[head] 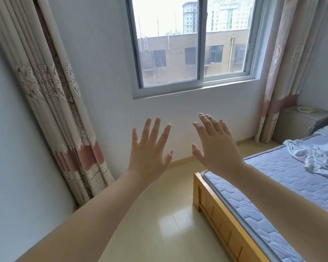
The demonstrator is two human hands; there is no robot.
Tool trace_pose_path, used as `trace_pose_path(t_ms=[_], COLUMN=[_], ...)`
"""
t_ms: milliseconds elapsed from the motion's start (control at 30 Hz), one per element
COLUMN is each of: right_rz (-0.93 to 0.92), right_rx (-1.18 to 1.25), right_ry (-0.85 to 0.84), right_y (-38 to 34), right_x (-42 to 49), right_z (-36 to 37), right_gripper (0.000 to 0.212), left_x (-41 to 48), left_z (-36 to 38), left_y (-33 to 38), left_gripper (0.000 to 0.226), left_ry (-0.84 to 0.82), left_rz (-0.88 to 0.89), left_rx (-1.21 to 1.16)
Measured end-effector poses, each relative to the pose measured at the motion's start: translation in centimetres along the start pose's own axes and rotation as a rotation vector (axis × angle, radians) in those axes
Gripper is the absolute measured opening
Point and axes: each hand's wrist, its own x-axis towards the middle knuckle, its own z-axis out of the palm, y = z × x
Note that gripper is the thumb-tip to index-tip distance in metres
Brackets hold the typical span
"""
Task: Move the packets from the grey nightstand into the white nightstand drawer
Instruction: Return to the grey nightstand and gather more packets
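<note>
The big window (193,44) is in the wall past the bed (273,186), and the bed has a blue mattress and a wooden frame. A long curtain (51,101) hangs well to the left of the bed. The grey nightstand (299,125) stands at the far side of the bed, in the corner. The person's left hand (150,150) and right hand (214,146) are both up in the air, left of the bed, with fingers spread wide and holding nothing. The packets (309,110) lie flat on top of the grey nightstand; they are too small to tell which way they point. They are far off to the right of both hands, and the right hand is the nearer one. The white nightstand is not in sight. The person likely must walk along the bed first.
</note>
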Motion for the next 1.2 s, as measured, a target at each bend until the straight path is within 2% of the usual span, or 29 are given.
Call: trace_pose_path(t_ms=[333, 600, 733, 933, 1200], right_rz=[0.046, 0.113, 0.242, 0.384, 0.523], right_rx=[-0.041, -0.138, -0.165, -0.285, -0.478], right_ry=[-0.099, -0.113, -0.136, -0.159, -0.200], right_y=[6.7, 11.6, 15.5, 24.0, 41.5], right_x=[17.0, 29.6, 36.6, 41.5, 43.7], right_z=[20.1, 36.4, 44.0, 51.2, 59.7], right_gripper=[0.059, 0.061, 0.063, 0.061, 0.063], left_x=[21.2, 39.6, 50.8, 64.8, 81.0], left_z=[16.5, 30.1, 36.2, 44.4, 54.8], left_y=[-8.4, -15.8, -17.5, -13.9, -2.2], left_gripper=[0.069, 0.072, 0.071, 0.072, 0.071], left_ry=[-0.028, -0.016, -0.027, -0.015, 0.023], left_rz=[0.051, 0.232, 0.342, 0.532, 0.743], left_rx=[-0.063, -0.028, -0.135, -0.287, -0.348])
